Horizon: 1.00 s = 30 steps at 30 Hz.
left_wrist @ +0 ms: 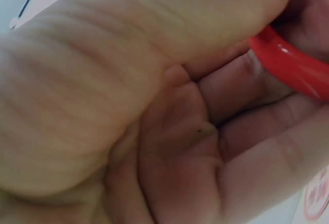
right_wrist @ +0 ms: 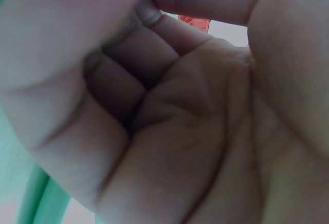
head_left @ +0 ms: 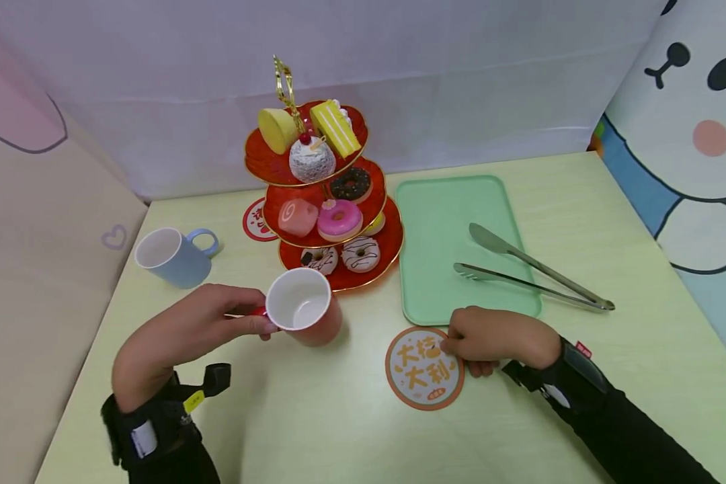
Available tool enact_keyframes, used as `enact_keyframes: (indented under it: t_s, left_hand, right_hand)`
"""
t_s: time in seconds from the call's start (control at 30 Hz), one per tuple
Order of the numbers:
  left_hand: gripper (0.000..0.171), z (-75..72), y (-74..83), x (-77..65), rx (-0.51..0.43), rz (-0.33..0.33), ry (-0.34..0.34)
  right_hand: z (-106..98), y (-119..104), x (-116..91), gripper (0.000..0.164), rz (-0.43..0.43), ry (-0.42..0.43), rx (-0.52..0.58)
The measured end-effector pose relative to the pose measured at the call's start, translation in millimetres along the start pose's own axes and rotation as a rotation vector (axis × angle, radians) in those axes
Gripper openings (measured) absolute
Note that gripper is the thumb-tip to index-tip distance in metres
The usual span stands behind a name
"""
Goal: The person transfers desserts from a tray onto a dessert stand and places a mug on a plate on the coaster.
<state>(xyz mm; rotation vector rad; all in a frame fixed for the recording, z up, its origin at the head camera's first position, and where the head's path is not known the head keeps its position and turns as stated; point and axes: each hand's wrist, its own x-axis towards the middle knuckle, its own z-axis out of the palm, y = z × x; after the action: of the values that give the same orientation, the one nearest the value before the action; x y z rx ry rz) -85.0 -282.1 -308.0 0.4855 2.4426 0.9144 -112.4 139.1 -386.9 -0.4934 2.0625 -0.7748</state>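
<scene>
My left hand (head_left: 199,323) holds a pinkish-red mug (head_left: 323,329) with a white inside by its red handle (left_wrist: 295,67), thumb and fingers closing on it in the left wrist view. The mug sits in front of a three-tier red cake stand (head_left: 369,272). My right hand (head_left: 493,334) has curled fingers at the right edge of a round coaster (head_left: 425,376) with orange characters, thumb and finger pinching that edge. Beside that hand lies a green tray (head_left: 441,269). In the right wrist view the palm and curled fingers (right_wrist: 118,59) hide the fingertips' contact.
A light blue mug (head_left: 184,262) stands at the left. Metal tongs (head_left: 538,269) lie across the tray, their joined end over its right side. Toy cakes and donuts (head_left: 339,218) fill the stand's tiers. Another coaster (head_left: 257,222) shows partly behind the stand. A white curtain (head_left: 490,114) hangs behind.
</scene>
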Motion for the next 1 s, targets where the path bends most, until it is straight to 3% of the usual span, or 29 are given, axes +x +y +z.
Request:
enact_keyframes:
  t_s: [0.23,0.57,0.77,1.0]
  left_hand:
    - [0.018,25.4,23.2,37.9,-0.015,0.102,-0.108]
    - [0.014,62.6,39.9,73.1,-0.069,0.261,-0.099]
    - [0.013,76.4,51.0,81.2,-0.049,0.252,-0.091]
    - [0.012,88.5,55.5,88.2,-0.055,0.237,-0.129]
  right_hand:
    - [-1,0,0,0.041,-0.012,-0.014,0.003]
    - [-1,2,2,0.039,-0.008,-0.022,-0.007]
    - [-2,2,1,0.038,-0.03,-0.029,0.016]
    - [-4,3,1,0.039,-0.061,-0.054,0.045]
